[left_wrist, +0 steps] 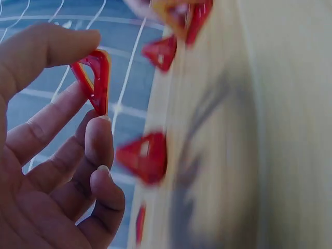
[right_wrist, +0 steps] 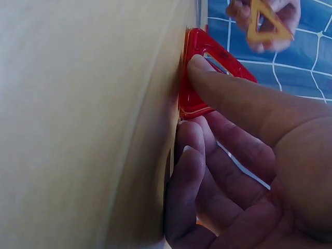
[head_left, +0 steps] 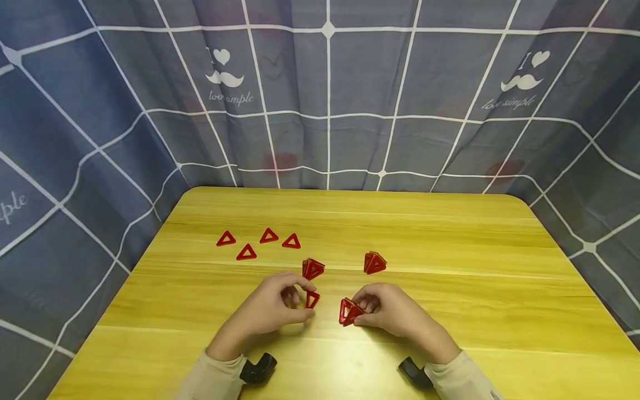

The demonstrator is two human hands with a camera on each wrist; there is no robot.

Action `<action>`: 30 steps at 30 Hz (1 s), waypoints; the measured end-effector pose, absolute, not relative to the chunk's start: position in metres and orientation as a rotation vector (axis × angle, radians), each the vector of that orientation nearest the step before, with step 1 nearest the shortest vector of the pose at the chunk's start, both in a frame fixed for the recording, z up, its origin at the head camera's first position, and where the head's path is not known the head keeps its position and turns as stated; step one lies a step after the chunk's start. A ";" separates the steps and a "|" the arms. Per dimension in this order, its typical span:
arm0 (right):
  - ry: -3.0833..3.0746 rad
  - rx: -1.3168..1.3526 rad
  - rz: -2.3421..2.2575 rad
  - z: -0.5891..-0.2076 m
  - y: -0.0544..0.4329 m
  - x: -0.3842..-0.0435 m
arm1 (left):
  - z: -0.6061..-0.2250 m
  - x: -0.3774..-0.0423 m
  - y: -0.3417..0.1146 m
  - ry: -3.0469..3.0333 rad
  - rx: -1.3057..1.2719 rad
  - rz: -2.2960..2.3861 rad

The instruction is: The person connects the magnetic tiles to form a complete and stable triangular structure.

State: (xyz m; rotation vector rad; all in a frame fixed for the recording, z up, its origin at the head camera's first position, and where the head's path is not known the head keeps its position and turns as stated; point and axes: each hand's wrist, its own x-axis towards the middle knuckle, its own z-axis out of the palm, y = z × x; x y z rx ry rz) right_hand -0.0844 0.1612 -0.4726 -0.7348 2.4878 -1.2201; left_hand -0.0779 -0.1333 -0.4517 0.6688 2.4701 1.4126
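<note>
My left hand (head_left: pixel 272 304) pinches a red triangle tile (left_wrist: pixel 101 72) with an open centre between its thumb and a fingertip, above the table. Across from it, my right hand (head_left: pixel 392 311) grips red triangle tiles (head_left: pixel 350 312) set at an angle to each other, low against the tabletop. In the right wrist view the thumb presses on the red face of one of these tiles (right_wrist: pixel 192 96); its fingers partly hide the others. A pyramid of red tiles (head_left: pixel 313 269) stands just beyond the left hand, and a second pyramid (head_left: pixel 375 263) beyond the right.
Several loose flat red triangles (head_left: pixel 246 252) lie at the back left of the wooden table (head_left: pixel 450 239). A blue-grey curtain (head_left: pixel 365 144) with white lines hangs behind the table and along both sides.
</note>
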 end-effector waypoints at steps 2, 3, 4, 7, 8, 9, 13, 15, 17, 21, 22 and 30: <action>2.488 -0.728 -1.215 -0.473 0.160 -0.086 | -0.454 -0.082 -0.118 2.445 0.697 1.407; 2.486 -0.722 -1.215 -0.473 0.160 -0.086 | -0.456 -0.084 -0.111 2.437 0.707 1.399; 2.487 -0.721 -1.215 -0.473 0.160 -0.086 | -0.458 -0.085 -0.105 2.428 0.715 1.389; 2.487 -0.723 -1.213 -0.473 0.159 -0.087 | -0.465 -0.089 -0.093 2.414 0.725 1.351; 2.487 -0.727 -1.212 -0.473 0.159 -0.087 | -0.468 -0.089 -0.090 2.414 0.724 1.340; 2.487 -0.731 -1.213 -0.473 0.159 -0.087 | -0.470 -0.090 -0.088 2.416 0.717 1.331; 2.500 -0.738 -1.199 -0.474 0.159 -0.086 | -0.478 -0.091 -0.083 2.417 0.705 1.320; 2.513 -0.736 -1.187 -0.474 0.159 -0.086 | -0.480 -0.092 -0.081 2.416 0.705 1.317; 2.527 -0.731 -1.172 -0.473 0.159 -0.085 | -0.481 -0.091 -0.080 2.418 0.706 1.311; 2.537 -0.727 -1.170 -0.474 0.160 -0.084 | -0.481 -0.091 -0.079 2.427 0.699 1.300; 2.537 -0.723 -1.173 -0.474 0.160 -0.083 | -0.481 -0.091 -0.079 2.428 0.703 1.298; 2.533 -0.734 -1.196 -0.474 0.159 -0.085 | -0.476 -0.089 -0.082 2.439 0.787 1.185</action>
